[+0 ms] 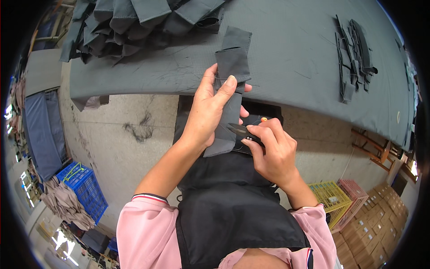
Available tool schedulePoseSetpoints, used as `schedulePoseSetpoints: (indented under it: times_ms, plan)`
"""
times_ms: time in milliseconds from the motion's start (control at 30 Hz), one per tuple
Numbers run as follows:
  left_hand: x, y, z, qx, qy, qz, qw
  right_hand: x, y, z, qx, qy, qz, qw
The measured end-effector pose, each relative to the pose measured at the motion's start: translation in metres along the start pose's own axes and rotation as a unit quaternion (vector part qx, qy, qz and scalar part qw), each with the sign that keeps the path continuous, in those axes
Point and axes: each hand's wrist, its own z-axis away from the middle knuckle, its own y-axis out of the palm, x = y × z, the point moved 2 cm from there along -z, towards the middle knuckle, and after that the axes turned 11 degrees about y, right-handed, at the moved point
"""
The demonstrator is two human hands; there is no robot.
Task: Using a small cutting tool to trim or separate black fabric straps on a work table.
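Note:
A dark grey strip of sewn fabric (232,62) hangs from my left hand (212,101), its thumb pressed on top and its fingers behind. The upper end reaches over the table edge, while the lower end folds near my wrist. My right hand (274,150) grips small black thread snips (244,132), their pointed blades aimed left at the strip's side. Whether the blades touch the cloth I cannot tell. A small orange bit (264,119) shows beside my right fingers. Loose threads cling to the strip.
On the grey-covered table (286,58) lie a big heap of grey fabric pieces (134,22) at far left and a narrow stack of dark strips (354,58) at right. Blue (85,188) and yellow crates (329,197) stand on the floor, with cardboard boxes (376,219) at lower right.

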Motion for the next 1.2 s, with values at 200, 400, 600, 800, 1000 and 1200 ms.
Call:
schedulePoseSetpoints:
  times_ms: [200,400,600,800,1000,1200]
  plan:
    - [0.003,-0.001,0.001,0.001,0.0,0.018,1.0,0.003,0.008,0.001,-0.003,0.005,0.023,1.0]
    - [0.004,-0.005,0.0,-0.003,-0.011,0.004,1.0,-0.001,0.0,0.009,-0.069,0.006,0.013,0.998]
    - [0.002,-0.001,0.001,0.002,-0.012,0.001,1.0,0.003,-0.001,0.003,-0.011,-0.014,0.043,0.999]
    - [0.002,-0.001,0.002,-0.018,0.003,0.005,1.0,0.001,0.006,0.003,-0.019,0.011,-0.002,1.0]
    - [0.004,0.001,0.001,-0.014,0.002,0.009,1.0,0.001,0.009,0.006,-0.042,-0.004,0.028,0.999]
    - [0.006,-0.001,0.002,-0.005,-0.008,0.009,1.0,-0.01,0.004,0.008,-0.093,0.022,-0.032,0.995]
